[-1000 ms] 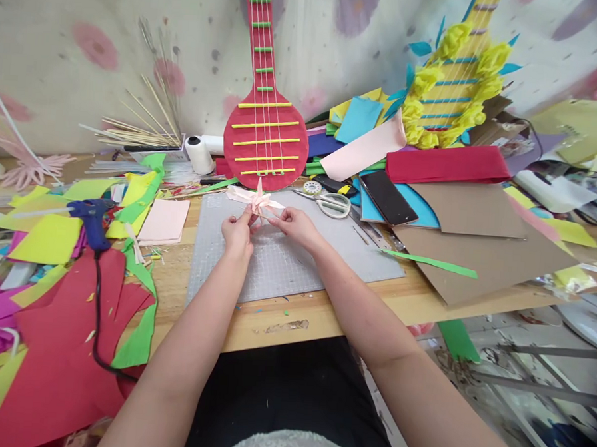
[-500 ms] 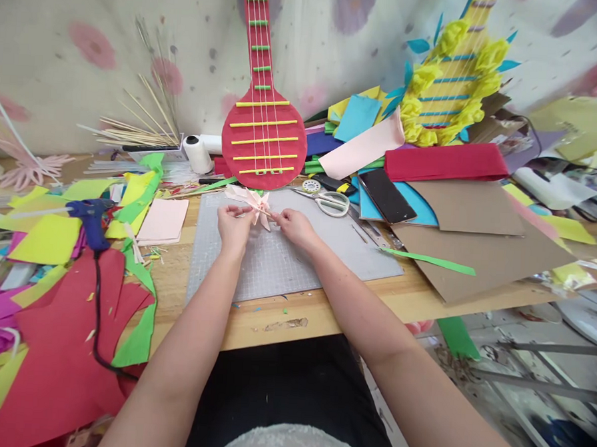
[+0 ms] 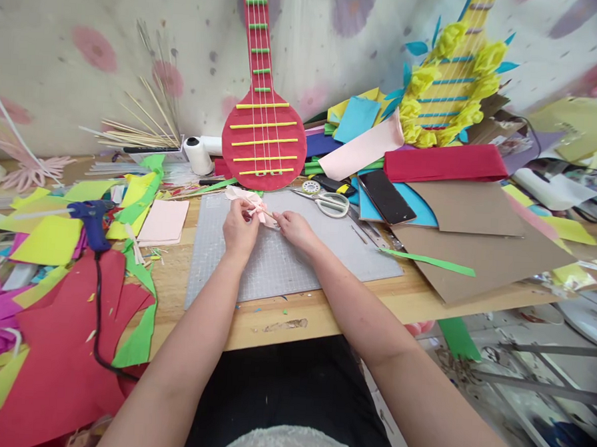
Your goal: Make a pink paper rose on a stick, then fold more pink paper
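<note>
Over the grey cutting mat (image 3: pixel 296 270), a pale pink paper flower (image 3: pixel 262 212) is between my two hands. My left hand (image 3: pixel 241 228) pinches its petals from the left. My right hand (image 3: pixel 296 229) is closed around a thin wooden stick (image 3: pixel 273 215) whose tip reaches into the petals. Another pale pink paper piece (image 3: pixel 236 193) lies behind my left fingers. Where the stick meets the paper is too small to make out.
A red paper banjo (image 3: pixel 264 141) leans on the wall behind the mat. Scissors (image 3: pixel 332 204), a black phone (image 3: pixel 387 197) and brown card (image 3: pixel 469 266) lie to the right. At left are a blue glue gun (image 3: pixel 92 223), pink paper squares (image 3: pixel 164 222) and coloured scraps.
My left hand has shifted a little to the right and its fingers have curled in over the petals. The flower looks more gathered. My right hand has hardly moved.
</note>
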`<state>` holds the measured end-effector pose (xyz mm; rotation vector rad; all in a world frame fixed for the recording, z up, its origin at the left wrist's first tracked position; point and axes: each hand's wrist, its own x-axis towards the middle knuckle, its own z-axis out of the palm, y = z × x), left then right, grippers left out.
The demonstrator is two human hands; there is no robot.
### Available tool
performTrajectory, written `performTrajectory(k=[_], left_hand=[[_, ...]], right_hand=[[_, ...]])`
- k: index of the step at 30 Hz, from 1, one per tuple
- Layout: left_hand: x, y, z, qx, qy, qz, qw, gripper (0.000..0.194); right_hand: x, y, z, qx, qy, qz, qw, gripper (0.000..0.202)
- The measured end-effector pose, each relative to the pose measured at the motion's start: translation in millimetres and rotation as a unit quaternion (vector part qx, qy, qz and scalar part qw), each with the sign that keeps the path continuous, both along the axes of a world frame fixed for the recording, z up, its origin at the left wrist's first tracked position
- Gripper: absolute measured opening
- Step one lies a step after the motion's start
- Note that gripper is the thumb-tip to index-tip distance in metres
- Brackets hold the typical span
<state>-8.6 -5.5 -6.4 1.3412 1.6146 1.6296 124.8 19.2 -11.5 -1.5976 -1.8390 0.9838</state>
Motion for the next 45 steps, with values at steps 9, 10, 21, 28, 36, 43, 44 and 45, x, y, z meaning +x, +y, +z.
performTrajectory(k=[9, 10, 21, 28, 36, 43, 44, 45], left_hand=[[-1.2, -0.7, -3.9, -0.031, 0.066, 0.045, 0.996, 0.028], [-1.5, -0.2, -4.6, -0.039, 0.079, 0.045, 0.995, 0.029], [-6.4, 2.8, -13.2, -0.028, 0.111, 0.039, 0.993, 0.029], [-5.2, 6.1, -17.0, -0.029, 0.014, 0.055, 0.998, 0.034], [-4.7, 9.1, -22.3, -0.003, -0.051, 0.047, 0.998, 0.041], [-4.4, 8.8, -22.3, -0.009, -0.024, 0.034, 0.999, 0.039], [-4.7, 9.0, -22.6, -0.013, -0.026, 0.03, 0.999, 0.039], [-5.2, 9.3, -22.9, -0.015, -0.031, 0.026, 0.999, 0.038]], right_hand=[[-2.6, -2.1, 2.1, -0.006, -0.041, 0.034, 0.999, 0.039], [-2.8, -3.2, 3.3, -0.009, -0.039, 0.037, 0.999, 0.039], [-4.2, -5.7, -0.5, 0.023, 0.005, 0.017, 1.0, 0.016], [-1.8, -18.2, 17.6, 0.118, -0.099, 0.038, 0.987, 0.02], [-1.6, -15.8, 14.4, 0.119, -0.147, 0.09, 0.978, 0.021], [-1.3, -10.8, 9.9, 0.084, -0.146, 0.061, 0.984, 0.028], [-0.9, -10.0, 9.3, 0.082, -0.147, 0.055, 0.984, 0.029], [-0.3, -9.0, 8.5, 0.08, -0.144, 0.049, 0.985, 0.029]])
